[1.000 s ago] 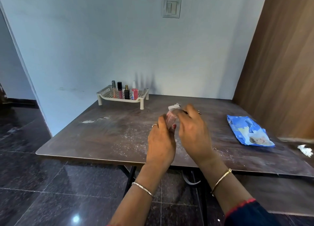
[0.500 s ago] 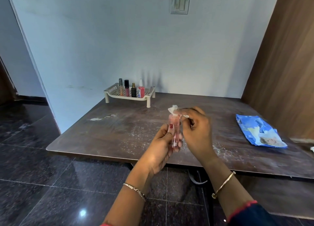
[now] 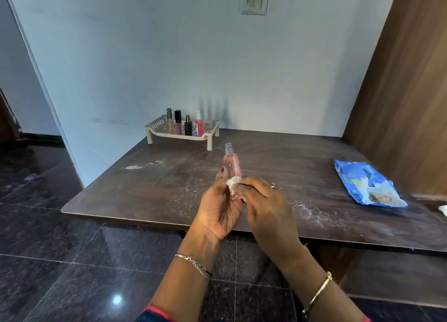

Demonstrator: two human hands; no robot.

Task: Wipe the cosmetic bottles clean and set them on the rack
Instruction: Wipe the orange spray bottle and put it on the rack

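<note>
Translucent pink on the held bottle (image 3: 232, 169), silver at its spray top; white on the wipe (image 3: 232, 183) against it. Red polish on the left hand (image 3: 217, 208) thumbnail, silver chain (image 3: 193, 264) at that wrist. Far left, cream rack (image 3: 154, 131) with a dotted hole pattern, carrying a peach tube (image 3: 170, 125), a pink tube (image 3: 178, 126), a black-and-gold flask (image 3: 188, 128) and a red-pink sprayer (image 3: 199, 129). Dark brown table (image 3: 302, 157) dusted with white specks. Right, blue packet (image 3: 362, 183) printed in white and yellow.
</note>
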